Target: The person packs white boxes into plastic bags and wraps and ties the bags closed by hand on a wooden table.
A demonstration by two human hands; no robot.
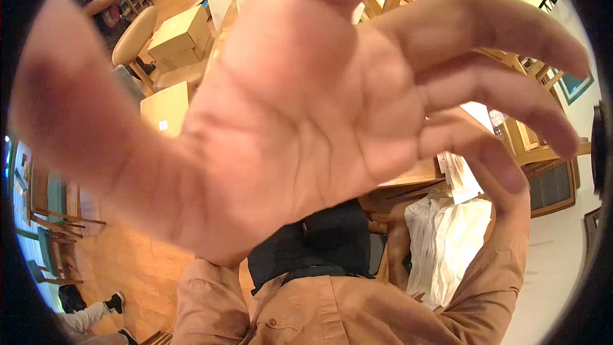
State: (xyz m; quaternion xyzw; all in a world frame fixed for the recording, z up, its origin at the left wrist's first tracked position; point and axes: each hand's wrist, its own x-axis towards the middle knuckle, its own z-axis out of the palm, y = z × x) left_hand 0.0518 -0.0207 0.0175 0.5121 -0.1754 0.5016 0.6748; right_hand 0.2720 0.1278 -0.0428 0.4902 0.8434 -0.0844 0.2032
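Observation:
My left hand (pixel 300 121) fills much of the head view, very close to the camera. Its palm faces me, the thumb stretches out to the left, and the fingers are spread, some slightly bent. Nothing lies in the palm. Of my right arm I see the sleeve and a bit of forearm at the lower right; behind the left hand's fingers it is lost from sight, and the right hand does not show. Below the hand are a dark garment (pixel 313 243) at my waist and crumpled white cloth or paper (pixel 447 249) beside my right arm.
Cardboard boxes (pixel 180 35) sit by a tan chair (pixel 135 32) at upper left. Further back stands a person (pixel 96 0). Another person's legs (pixel 92 319) show at lower left. Stacked wooden furniture (pixel 520 131) stands at right, near a wall.

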